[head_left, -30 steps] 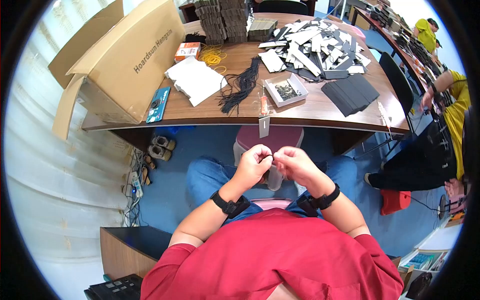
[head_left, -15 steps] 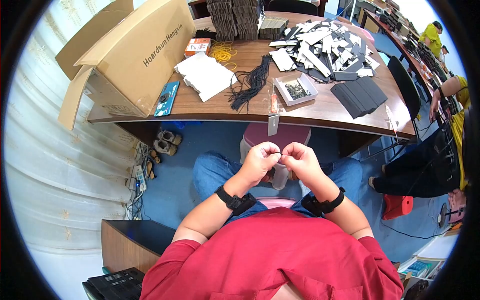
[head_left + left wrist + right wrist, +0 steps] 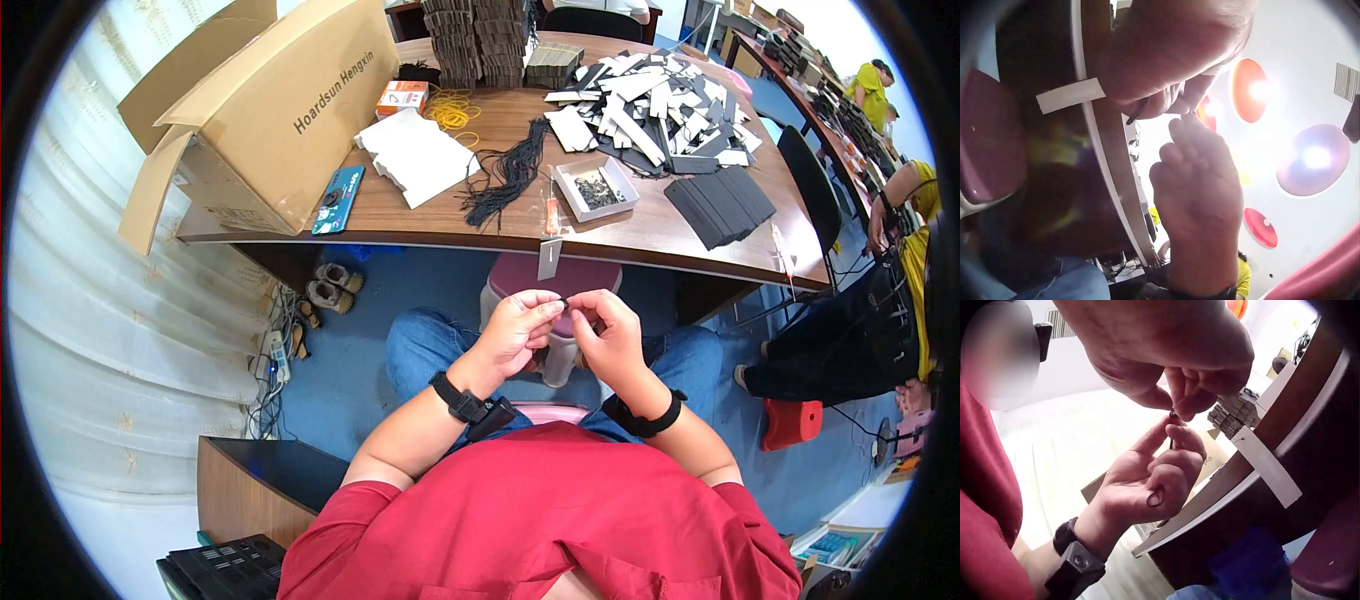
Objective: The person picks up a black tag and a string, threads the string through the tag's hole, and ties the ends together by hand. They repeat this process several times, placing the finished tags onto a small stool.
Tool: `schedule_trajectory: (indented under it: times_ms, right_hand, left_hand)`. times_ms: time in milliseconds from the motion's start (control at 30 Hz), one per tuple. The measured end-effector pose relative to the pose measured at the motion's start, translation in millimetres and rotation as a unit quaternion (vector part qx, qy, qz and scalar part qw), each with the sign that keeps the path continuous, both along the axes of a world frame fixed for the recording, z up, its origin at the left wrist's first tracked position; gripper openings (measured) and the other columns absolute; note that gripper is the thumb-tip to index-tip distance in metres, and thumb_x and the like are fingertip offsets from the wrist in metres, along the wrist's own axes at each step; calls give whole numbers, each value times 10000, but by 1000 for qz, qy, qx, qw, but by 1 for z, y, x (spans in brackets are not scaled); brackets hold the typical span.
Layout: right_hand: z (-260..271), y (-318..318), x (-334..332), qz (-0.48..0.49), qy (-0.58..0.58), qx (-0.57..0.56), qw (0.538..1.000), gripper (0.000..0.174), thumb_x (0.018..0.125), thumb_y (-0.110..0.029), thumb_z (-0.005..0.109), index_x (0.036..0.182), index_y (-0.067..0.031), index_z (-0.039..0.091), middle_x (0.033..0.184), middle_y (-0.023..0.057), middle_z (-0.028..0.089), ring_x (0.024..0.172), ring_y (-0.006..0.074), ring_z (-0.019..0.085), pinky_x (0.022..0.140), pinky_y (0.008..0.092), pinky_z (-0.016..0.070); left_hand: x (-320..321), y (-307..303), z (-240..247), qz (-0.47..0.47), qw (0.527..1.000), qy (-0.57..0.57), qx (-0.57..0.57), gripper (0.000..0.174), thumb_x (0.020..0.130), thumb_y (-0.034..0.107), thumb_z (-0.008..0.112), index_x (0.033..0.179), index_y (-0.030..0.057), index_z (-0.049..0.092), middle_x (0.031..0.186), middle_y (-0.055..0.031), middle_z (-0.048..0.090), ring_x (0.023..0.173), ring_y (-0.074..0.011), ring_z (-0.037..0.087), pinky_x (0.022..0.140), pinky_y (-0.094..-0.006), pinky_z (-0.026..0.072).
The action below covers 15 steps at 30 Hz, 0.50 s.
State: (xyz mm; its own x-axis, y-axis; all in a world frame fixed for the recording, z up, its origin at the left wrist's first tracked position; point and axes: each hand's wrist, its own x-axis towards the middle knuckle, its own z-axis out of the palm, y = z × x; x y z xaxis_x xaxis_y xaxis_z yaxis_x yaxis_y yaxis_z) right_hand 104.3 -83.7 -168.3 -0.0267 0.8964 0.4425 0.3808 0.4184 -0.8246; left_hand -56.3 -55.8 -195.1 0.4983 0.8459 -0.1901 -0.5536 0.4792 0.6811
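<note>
Both hands meet over the lap, in front of the desk edge. My left hand pinches a thin black cord between thumb and forefinger, its other fingers curled towards the palm. A small loop of the cord shows by its lower fingers in the right wrist view. My right hand comes from the other side, thumb and forefinger pinching a tiny dark fitting at the cord's upper end. Fingertips of the two hands almost meet there. On the desk lie a bundle of black cords and a white box of small dark pieces.
The wooden desk bears a large carton, white sheets, yellow bands, a pile of black and white strips and stacked black cards. A tag hangs over its edge. Beneath stands a pink stool.
My left hand has turned so that more of its palm shows, while the right hand's fingers have folded in closer. The pinched cord stays between them. The head view has shifted slightly.
</note>
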Motion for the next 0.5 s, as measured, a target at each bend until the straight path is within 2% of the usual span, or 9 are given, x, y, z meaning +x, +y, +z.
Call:
schedule_trajectory:
  times_ms: [133,233,367,433,500]
  right_hand:
    - [4,-1,2,2,21,-25,999,90,780,-7,653,867,-23,634,757,79,610,635,140,590,566,252,461]
    - [-2,2,3,-14,13,-12,1000,73,776,-15,664,843,-22,635,743,82,608,628,140,590,565,250,464]
    - [3,1,6,-30,-27,18,999,57,774,-19,669,813,-20,627,732,80,602,607,131,583,558,243,460]
    - [5,-2,5,-24,-18,-1,1000,56,772,-17,667,803,-23,621,723,72,598,596,122,573,551,237,453]
    - [6,-2,6,-17,-3,-22,1000,52,778,-17,662,802,-25,616,713,53,594,591,104,560,545,227,444]
  left_hand:
    - [2,-4,6,31,996,78,41,97,875,95,622,945,30,634,791,-8,604,498,-8,394,438,-158,306]
    - [9,-6,7,81,973,171,134,96,866,84,629,931,21,658,833,-3,612,542,-7,424,474,-159,316]
    - [7,-4,7,111,938,224,241,103,856,58,624,924,-5,670,850,2,604,637,-41,500,565,-189,394]
    - [6,-1,0,119,919,257,274,110,852,48,621,925,-17,669,848,4,597,687,-61,532,618,-210,434]
    - [4,0,5,92,897,313,299,111,850,51,625,917,-26,667,841,-2,598,713,-72,552,648,-229,456]
